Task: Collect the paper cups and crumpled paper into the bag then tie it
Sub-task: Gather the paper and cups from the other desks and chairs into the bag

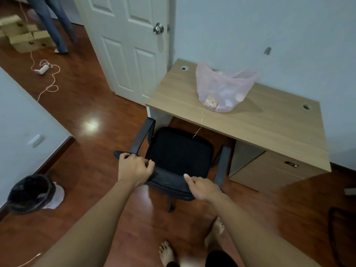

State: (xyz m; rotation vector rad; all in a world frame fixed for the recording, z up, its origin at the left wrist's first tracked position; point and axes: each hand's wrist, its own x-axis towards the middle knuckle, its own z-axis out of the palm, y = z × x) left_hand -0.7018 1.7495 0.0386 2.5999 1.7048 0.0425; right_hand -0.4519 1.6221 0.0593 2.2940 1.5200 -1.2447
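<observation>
A pink see-through plastic bag (223, 87) stands on the wooden desk (269, 124), near the wall. Its mouth is open and its handles stick up untied. Pale paper cups and crumpled paper show through its lower part. Both my hands are well short of the bag, on the black office chair (179, 151) in front of the desk. My left hand (134, 166) grips the left end of the backrest's top edge. My right hand (202, 186) curls over the same edge further right, thumb stretched out.
A white door (127, 45) stands left of the desk, and a drawer unit (273, 170) sits under it. A bin with a black liner (30, 193) is at the lower left. A power strip and cord (42, 69), cardboard boxes (25, 37) and another person's legs (55, 24) are far left.
</observation>
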